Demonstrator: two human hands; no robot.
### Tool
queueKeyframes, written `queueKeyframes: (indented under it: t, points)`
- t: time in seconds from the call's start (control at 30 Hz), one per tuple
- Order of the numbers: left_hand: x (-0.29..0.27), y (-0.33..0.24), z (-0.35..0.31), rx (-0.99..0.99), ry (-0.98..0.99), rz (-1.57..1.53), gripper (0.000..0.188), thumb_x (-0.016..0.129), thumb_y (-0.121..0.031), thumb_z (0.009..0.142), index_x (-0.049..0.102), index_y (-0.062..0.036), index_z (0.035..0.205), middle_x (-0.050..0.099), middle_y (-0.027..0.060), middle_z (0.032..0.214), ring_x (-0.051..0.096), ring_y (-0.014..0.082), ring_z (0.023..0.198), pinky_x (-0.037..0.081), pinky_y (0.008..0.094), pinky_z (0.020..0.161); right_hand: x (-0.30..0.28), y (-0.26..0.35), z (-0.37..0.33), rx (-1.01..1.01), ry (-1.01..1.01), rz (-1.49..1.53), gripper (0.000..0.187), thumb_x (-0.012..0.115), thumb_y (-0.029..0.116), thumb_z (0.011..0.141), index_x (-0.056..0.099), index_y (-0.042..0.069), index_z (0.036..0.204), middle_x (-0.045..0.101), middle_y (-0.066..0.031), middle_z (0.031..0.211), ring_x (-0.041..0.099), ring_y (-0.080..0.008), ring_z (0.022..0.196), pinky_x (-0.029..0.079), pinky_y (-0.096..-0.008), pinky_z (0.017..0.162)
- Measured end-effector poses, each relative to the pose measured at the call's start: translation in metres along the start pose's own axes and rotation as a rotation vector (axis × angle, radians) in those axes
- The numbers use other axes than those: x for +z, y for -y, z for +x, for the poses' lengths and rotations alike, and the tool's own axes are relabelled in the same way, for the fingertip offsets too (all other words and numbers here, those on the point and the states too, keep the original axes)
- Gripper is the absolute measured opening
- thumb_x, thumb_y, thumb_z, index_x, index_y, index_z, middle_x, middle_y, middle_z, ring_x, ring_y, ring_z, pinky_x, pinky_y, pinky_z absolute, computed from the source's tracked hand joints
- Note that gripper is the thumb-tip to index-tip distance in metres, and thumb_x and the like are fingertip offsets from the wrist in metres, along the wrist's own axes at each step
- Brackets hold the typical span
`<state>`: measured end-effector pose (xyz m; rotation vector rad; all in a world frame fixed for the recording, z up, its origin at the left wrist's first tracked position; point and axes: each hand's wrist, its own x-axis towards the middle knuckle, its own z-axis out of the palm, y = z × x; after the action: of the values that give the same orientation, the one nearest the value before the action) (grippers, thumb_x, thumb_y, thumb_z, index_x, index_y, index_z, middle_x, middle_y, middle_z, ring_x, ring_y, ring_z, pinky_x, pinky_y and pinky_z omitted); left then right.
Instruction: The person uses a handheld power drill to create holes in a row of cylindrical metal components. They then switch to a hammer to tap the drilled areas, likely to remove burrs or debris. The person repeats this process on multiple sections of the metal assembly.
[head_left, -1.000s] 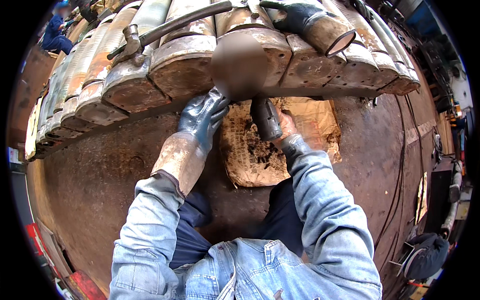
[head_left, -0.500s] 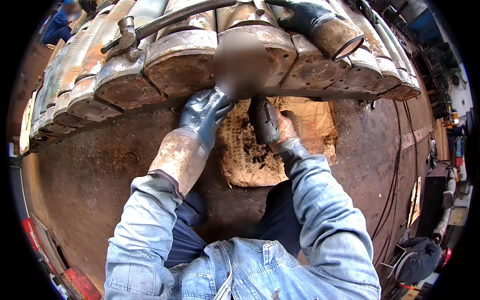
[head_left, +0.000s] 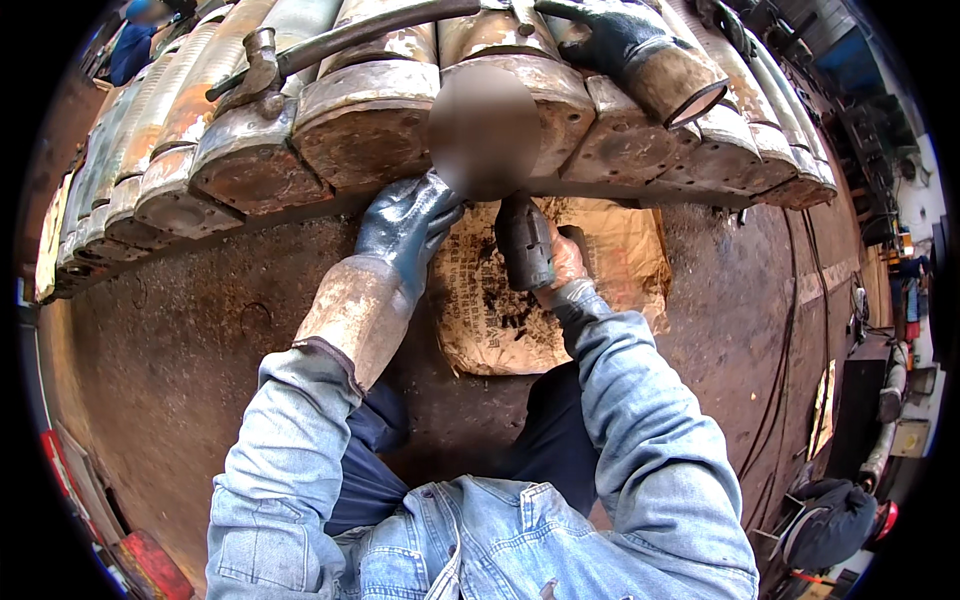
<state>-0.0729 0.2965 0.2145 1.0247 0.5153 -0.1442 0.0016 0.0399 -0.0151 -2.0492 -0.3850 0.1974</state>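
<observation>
Co-worker (head_left: 130,50): in blue at the far upper left, well beyond the near work.
Cylinder row (head_left: 365,140): curving across the top, side by side, rusty and chipped, big metal ends facing the near side.
Hammer (head_left: 262,75): lying on the cylinders left of centre, long dark handle slanting up to the right.
Left hand (head_left: 405,225): gloved in slick dark blue with a stained pale cuff, right up by the cylinder ends; fingers partly curled, tips lost in a blur — cannot tell about anything in the grasp.
Dark tool (head_left: 525,245): bang in the middle, just right of the left hand, above the paper sack (head_left: 630,265), top end running up to the same blur.
Right hand (head_left: 568,258): wrapped around the tool from the right side, fingers curled in against the body — a proper hold.
Sack: flat on the brown floor (head_left: 200,310), tan, printed, smeared dark.
Loose glove (head_left: 670,80): resting on the cylinders right of centre, cuff opening toward the near side.
Cables (head_left: 796,300): trailing along the floor, out right.
</observation>
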Motion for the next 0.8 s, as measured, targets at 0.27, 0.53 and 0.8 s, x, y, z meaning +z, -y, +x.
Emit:
queueKeyframes:
  t: [0.27, 0.53, 0.8]
  points:
    - [-0.001, -0.006, -0.005, 0.015, 0.017, 0.015, 0.073, 0.078, -0.044, 0.091, 0.048, -0.0055, 0.145, 0.058, 0.0197, 0.143, 0.055, 0.0302, 0.132, 0.038, 0.0429, 0.116, 0.011, 0.035, -0.005, 0.399, 0.042, 1.447, 0.032, 0.07, 0.019, 0.094, 0.067, 0.007, 0.123, 0.074, -0.0034, 0.102, 0.07, -0.0193, 0.083, 0.058, -0.0332, 0.072]
    - [-0.008, -0.007, 0.001, 0.085, 0.038, 0.003, 0.066, 0.077, -0.042, 0.093, 0.052, -0.0038, 0.141, 0.059, 0.0181, 0.139, 0.056, 0.0285, 0.132, 0.041, 0.0414, 0.115, 0.017, 0.036, -0.009, 0.321, -0.041, 1.384, 0.034, 0.069, 0.017, 0.095, 0.066, 0.006, 0.127, 0.074, -0.0055, 0.105, 0.07, -0.0206, 0.085, 0.059, -0.0337, 0.073]
    - [-0.003, -0.008, -0.007, 0.08, 0.001, 0.001, 0.054, 0.076, -0.033, 0.095, 0.056, -0.002, 0.134, 0.062, 0.0157, 0.134, 0.061, 0.027, 0.127, 0.046, 0.0395, 0.112, 0.023, 0.025, -0.005, 0.27, -0.063, 1.283, 0.037, 0.068, 0.015, 0.095, 0.064, 0.006, 0.13, 0.073, -0.0077, 0.107, 0.071, -0.0219, 0.087, 0.06, -0.0342, 0.075]
